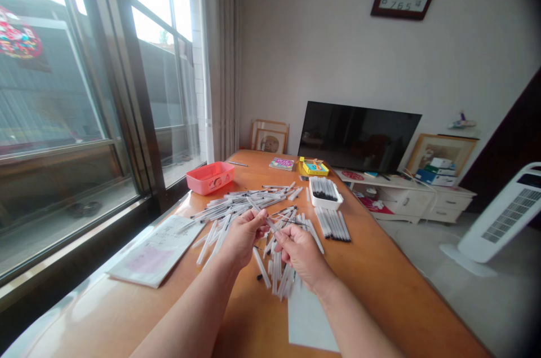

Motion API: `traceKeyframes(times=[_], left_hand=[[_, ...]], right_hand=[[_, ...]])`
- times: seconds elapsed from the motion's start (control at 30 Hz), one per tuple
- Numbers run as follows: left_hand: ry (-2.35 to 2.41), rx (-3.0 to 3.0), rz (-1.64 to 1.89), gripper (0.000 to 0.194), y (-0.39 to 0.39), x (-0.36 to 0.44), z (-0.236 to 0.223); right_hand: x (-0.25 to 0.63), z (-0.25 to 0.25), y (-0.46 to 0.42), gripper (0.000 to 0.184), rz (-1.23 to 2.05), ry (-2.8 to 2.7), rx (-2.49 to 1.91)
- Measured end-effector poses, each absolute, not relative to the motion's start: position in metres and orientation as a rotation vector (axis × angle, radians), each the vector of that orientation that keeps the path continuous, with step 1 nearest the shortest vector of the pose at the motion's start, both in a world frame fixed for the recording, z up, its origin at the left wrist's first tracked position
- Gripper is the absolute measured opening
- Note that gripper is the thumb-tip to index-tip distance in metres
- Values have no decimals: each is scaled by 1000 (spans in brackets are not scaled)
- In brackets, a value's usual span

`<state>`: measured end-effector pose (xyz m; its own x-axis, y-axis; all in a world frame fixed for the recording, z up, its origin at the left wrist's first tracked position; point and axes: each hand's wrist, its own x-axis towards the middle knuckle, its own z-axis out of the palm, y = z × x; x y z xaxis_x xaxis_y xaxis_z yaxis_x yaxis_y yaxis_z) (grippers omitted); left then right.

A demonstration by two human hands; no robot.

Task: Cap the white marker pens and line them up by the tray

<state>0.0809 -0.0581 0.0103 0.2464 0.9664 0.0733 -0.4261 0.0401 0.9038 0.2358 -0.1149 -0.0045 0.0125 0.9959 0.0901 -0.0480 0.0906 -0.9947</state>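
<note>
Above a pile of pen parts, a translucent pen barrel (271,225) slants between my two hands. My left hand (246,235) pinches its upper left part between thumb and fingers. At the lower right end, my right hand (299,250) is closed on it, its fingertips partly hiding that end. Whether a refill sits inside is too small to tell. Beneath and around both hands lie loose clear barrels (262,269), thin refills and black caps. A longer heap of pens (240,201) spreads behind my left hand. Several capped pens (333,225) lie in a neat row to the right.
A white box (337,203) of pens stands beyond the row. Farther off are a pink basket (198,183), a yellow box (316,168) and a booklet (281,163). A notepad (146,259) lies left, a white sheet (310,321) under my right forearm.
</note>
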Motion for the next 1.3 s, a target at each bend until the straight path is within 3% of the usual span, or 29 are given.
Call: traceKeyframes(times=[0.13,0.37,0.73,0.87,1.03,1.3], left_hand=[[765,1004,1228,43,-59,80,10],[627,976,1112,40,-59,79,12],[826,864,1340,45,-49,76,10],[815,877,1330,44,-49,79,5],[781,889,1287,46,-51,84,5],[1012,837,1645,51,-29,56,5]], right_hand=[[233,-7,-115,40,961,-1349,-1195],[240,-12,-109,36,955,-1347,-1188],[244,-23,-105,21,679,-1429,-1339],[246,-23,-104,39,559,-1407,-1380],[242,-18,-110,27,592,-1549,-1352],[258,-15,-107,23,430,-1602,-1498]])
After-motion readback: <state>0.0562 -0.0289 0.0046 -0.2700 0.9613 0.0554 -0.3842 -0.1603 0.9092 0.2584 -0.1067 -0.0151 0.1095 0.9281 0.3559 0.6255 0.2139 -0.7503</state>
